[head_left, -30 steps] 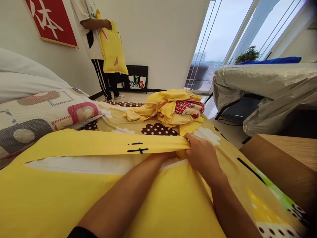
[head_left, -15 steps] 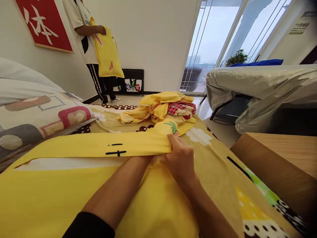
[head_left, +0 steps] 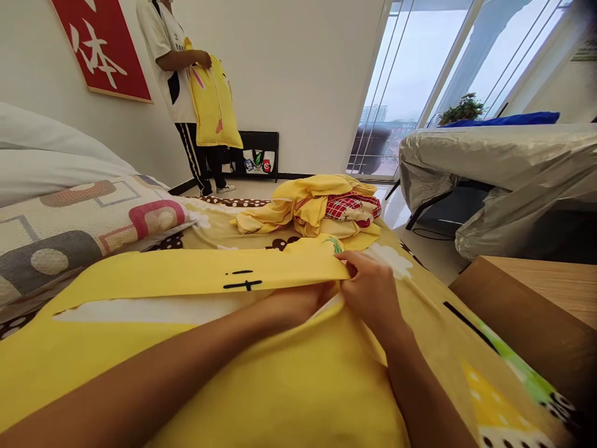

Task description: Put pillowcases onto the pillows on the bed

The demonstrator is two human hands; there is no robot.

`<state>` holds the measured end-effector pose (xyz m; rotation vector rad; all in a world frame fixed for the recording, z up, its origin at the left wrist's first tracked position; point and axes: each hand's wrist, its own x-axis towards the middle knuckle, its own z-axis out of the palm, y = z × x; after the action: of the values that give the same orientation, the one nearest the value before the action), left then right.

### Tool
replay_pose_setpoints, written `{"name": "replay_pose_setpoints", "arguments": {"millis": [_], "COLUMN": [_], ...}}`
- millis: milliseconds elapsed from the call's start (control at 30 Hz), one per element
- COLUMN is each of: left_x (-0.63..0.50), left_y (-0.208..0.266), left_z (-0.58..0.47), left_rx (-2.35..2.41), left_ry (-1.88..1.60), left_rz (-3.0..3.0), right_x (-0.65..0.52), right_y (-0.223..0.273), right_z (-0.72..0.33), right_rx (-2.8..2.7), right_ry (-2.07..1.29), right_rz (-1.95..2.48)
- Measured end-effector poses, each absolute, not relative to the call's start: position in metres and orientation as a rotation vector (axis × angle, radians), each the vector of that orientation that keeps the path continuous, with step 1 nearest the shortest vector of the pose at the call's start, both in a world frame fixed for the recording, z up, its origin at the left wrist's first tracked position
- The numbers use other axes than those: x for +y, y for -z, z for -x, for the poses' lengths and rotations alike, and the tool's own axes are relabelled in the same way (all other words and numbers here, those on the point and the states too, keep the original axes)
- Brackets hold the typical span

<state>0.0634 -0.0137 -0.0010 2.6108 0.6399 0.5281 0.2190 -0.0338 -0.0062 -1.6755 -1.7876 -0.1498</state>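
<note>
A yellow pillowcase [head_left: 298, 367] with black marks on its flap lies across the bed in front of me. Through its long opening a strip of white pillow [head_left: 140, 310] shows. My left hand [head_left: 305, 303] reaches into the opening at the right end, under the flap; its fingers are hidden by the cloth. At that same corner, my right hand [head_left: 370, 283] is closed on the flap's edge, thumb and fingers pinching the fabric.
Crumpled yellow and red-checked cloth [head_left: 321, 202] lies farther up the bed. A patterned pillow [head_left: 88, 230] is at left. Beyond stands a person [head_left: 180, 81] holding a yellow pillow [head_left: 217, 109]. On the right are a wooden box-like piece [head_left: 541, 298] and a plastic-covered table [head_left: 504, 149].
My left hand has slid farther right and deeper into the opening, its forearm now lying lower across the pillowcase. My right hand keeps hold of the edge. The view has shifted slightly left.
</note>
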Motion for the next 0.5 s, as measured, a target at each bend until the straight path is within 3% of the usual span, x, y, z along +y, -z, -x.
{"name": "replay_pose_setpoints", "arguments": {"millis": [133,300,500], "left_x": [-0.027,-0.037,-0.049], "left_y": [0.007,0.016,0.026], "left_z": [-0.038,-0.035,-0.04], "left_rx": [0.743,0.862,1.002], "left_ry": [-0.369,-0.488,-0.456], "left_rz": [-2.531,-2.545,-2.667], "right_x": [-0.041,-0.052,-0.054], "right_y": [-0.001,-0.007,-0.01], "right_z": [-0.217,-0.216,-0.219], "right_rx": [-1.919,-2.403,-2.451], "right_ry": [0.237,-0.026,-0.134], "right_rz": [1.793,1.865,1.762]}}
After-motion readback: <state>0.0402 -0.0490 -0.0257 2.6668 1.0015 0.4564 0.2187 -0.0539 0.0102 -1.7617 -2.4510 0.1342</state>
